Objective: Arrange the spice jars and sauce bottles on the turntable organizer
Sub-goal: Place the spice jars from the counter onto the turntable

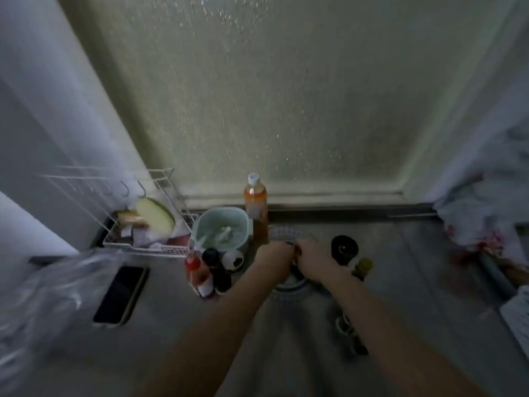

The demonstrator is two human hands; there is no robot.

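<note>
My left hand and my right hand meet over the clear round turntable organizer on the grey counter. Both are curled around something small and dark between them that I cannot make out. A tall bottle of orange liquid with a white cap stands just behind the turntable. To the left stand a red sauce bottle, a dark sauce bottle and a small white jar. A black-lidded jar and a green-capped spice jar stand to the right. The image is blurred.
A pale green basket and a white wire rack with a sponge sit at the back left. A phone lies on the counter left of my arms beside a clear plastic bag. Frosted glass rises behind. Cloth hangs at right.
</note>
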